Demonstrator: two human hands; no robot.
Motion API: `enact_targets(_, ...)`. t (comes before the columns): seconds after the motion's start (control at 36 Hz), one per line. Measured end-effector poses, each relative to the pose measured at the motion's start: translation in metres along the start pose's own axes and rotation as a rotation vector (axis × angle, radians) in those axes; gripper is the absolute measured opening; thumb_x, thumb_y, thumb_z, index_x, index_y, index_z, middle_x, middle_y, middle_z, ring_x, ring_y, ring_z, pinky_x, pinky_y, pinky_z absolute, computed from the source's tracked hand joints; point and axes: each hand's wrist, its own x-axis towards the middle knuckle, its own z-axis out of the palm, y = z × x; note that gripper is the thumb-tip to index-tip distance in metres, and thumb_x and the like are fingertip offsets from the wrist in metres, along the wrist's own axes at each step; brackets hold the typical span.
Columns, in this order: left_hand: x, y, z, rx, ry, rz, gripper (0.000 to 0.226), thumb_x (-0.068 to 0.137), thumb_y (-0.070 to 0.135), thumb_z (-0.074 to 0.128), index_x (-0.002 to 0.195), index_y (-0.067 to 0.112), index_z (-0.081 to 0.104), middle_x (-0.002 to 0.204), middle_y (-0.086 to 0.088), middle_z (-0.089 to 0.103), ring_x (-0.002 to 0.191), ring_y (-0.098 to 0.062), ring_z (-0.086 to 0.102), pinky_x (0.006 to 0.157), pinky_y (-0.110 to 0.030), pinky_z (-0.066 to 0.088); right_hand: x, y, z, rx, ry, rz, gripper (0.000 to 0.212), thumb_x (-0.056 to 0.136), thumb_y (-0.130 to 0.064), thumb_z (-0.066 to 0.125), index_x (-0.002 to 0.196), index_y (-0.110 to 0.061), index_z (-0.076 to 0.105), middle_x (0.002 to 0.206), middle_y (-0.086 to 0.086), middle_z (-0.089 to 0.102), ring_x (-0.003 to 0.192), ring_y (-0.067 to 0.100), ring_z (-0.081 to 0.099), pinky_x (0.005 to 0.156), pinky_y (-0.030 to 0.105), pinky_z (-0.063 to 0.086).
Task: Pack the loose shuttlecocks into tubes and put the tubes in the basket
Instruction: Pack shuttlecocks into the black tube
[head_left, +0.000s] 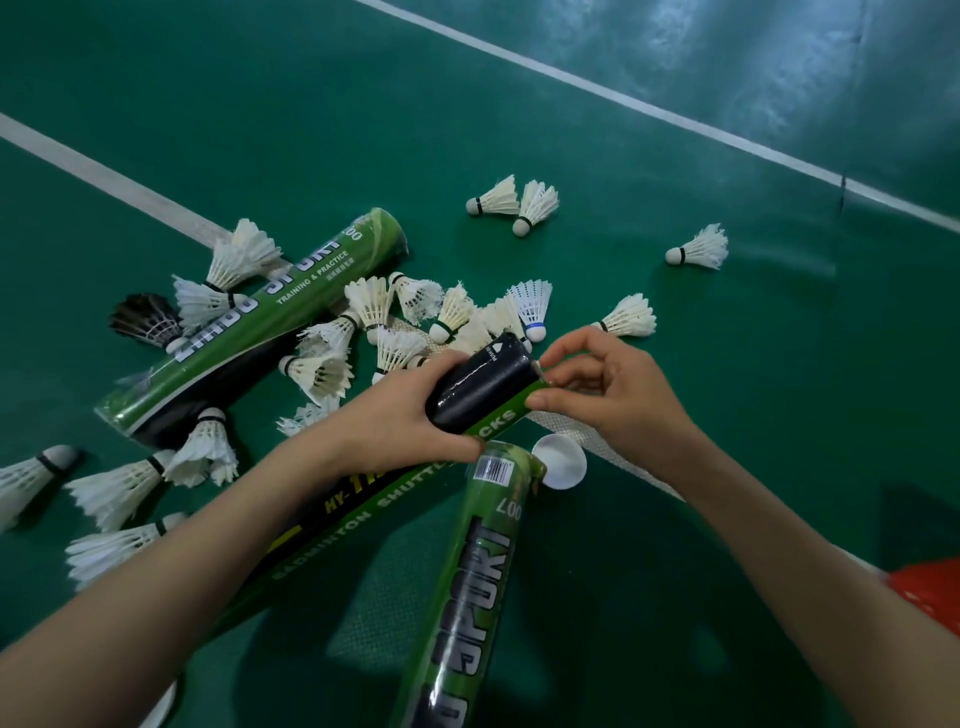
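My left hand grips a long green-and-black shuttlecock tube near its far end, and the tube runs back under my left forearm. My right hand pinches the rim of that far end with thumb and fingers. A second green tube lies below it, its mouth beside a white cap. A third green tube lies at the left. Several loose white shuttlecocks are piled beyond my hands and scattered at the left.
Three more shuttlecocks lie apart at the back, two together and one alone. A black shuttlecock sits left of the third tube. White court lines cross the green floor. A red object shows at the right edge.
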Motion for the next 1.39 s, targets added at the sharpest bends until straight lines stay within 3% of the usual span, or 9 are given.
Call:
enact_targets(0.11, -0.001, 0.0, 0.0, -0.001, -0.026, 0.007, 0.063, 0.074, 0.028, 0.078, 0.123, 0.037, 0.039, 0.089, 0.003, 0.059, 0.059, 0.001, 0.055, 0.054, -0.014, 0.042, 0.001, -0.001, -0.001, -0.003, -0.05, 0.02, 0.024, 0.069, -0.002, 0.079, 0.083, -0.016, 0.065, 0.068, -0.009, 0.066, 0.069, 0.004, 0.06, 0.074, 0.014, 0.051)
enact_targets(0.25, -0.004, 0.001, 0.001, -0.033, -0.04, 0.009, 0.063, 0.076, 0.024, 0.076, 0.122, 0.038, 0.036, 0.086, 0.004, 0.057, 0.056, 0.005, 0.054, 0.051, -0.012, 0.041, 0.005, -0.002, -0.002, 0.048, -0.126, 0.074, 0.026, 0.066, -0.014, 0.076, 0.088, -0.003, 0.067, 0.083, 0.01, 0.068, 0.078, 0.014, 0.063, 0.082, 0.025, 0.054)
enact_targets(0.5, -0.007, 0.0, 0.001, -0.051, -0.04, 0.006, 0.061, 0.073, 0.024, 0.078, 0.121, 0.034, 0.041, 0.077, 0.007, 0.054, 0.053, 0.003, 0.052, 0.051, -0.012, 0.039, 0.008, -0.007, -0.004, 0.07, -0.28, 0.124, 0.022, 0.072, -0.014, 0.071, 0.093, -0.01, 0.063, 0.089, 0.012, 0.068, 0.083, 0.017, 0.064, 0.083, 0.024, 0.053)
enact_targets(0.61, -0.008, -0.003, 0.005, -0.04, -0.042, -0.004, 0.066, 0.071, 0.025, 0.078, 0.124, 0.035, 0.039, 0.077, 0.007, 0.053, 0.054, 0.001, 0.051, 0.052, -0.014, 0.039, 0.01, -0.008, -0.006, 0.073, -0.311, 0.161, 0.034, 0.08, -0.001, 0.069, 0.103, -0.014, 0.047, 0.086, 0.019, 0.069, 0.078, 0.021, 0.064, 0.079, 0.032, 0.051)
enact_targets(0.72, -0.007, -0.003, 0.008, 0.019, -0.023, 0.007, 0.069, 0.07, 0.029, 0.078, 0.123, 0.04, 0.036, 0.077, 0.009, 0.053, 0.054, 0.0, 0.052, 0.053, -0.015, 0.04, 0.009, -0.009, -0.007, -0.006, -0.321, 0.163, 0.039, 0.081, 0.0, 0.07, 0.108, -0.015, 0.047, 0.085, 0.012, 0.067, 0.077, 0.018, 0.063, 0.078, 0.031, 0.052)
enact_targets(0.86, -0.009, -0.001, 0.009, 0.071, 0.023, 0.018, 0.067, 0.066, 0.036, 0.078, 0.118, 0.044, 0.036, 0.079, 0.013, 0.055, 0.058, 0.002, 0.054, 0.054, -0.015, 0.039, 0.007, -0.012, -0.008, -0.027, -0.247, 0.147, 0.061, 0.065, -0.01, 0.082, 0.116, -0.021, 0.049, 0.104, 0.0, 0.065, 0.1, 0.013, 0.063, 0.091, 0.032, 0.052)
enact_targets(0.92, -0.008, 0.003, 0.011, 0.095, 0.032, 0.037, 0.067, 0.064, 0.039, 0.078, 0.118, 0.042, 0.038, 0.08, 0.014, 0.056, 0.06, 0.001, 0.055, 0.055, -0.017, 0.041, 0.005, -0.013, -0.002, -0.091, -0.297, 0.165, 0.066, 0.061, -0.022, 0.083, 0.116, -0.028, 0.046, 0.104, -0.001, 0.07, 0.102, 0.014, 0.065, 0.095, 0.038, 0.05)
enact_targets(1.11, -0.008, 0.004, 0.012, 0.109, 0.046, 0.053, 0.07, 0.059, 0.045, 0.075, 0.119, 0.041, 0.039, 0.081, 0.013, 0.058, 0.062, -0.002, 0.056, 0.057, -0.024, 0.046, 0.002, -0.015, 0.007, -0.042, -0.282, 0.18, 0.057, 0.077, 0.0, 0.074, 0.113, -0.026, 0.039, 0.089, 0.001, 0.074, 0.09, 0.026, 0.07, 0.089, 0.055, 0.051)
enact_targets(1.39, -0.008, 0.004, 0.011, 0.175, 0.074, 0.055, 0.068, 0.062, 0.041, 0.079, 0.119, 0.035, 0.041, 0.077, 0.012, 0.056, 0.059, -0.002, 0.054, 0.054, -0.022, 0.041, 0.004, -0.016, 0.007, 0.119, -0.364, 0.226, 0.053, 0.084, 0.01, 0.062, 0.116, -0.022, 0.034, 0.089, 0.001, 0.073, 0.085, 0.009, 0.068, 0.078, 0.026, 0.053)
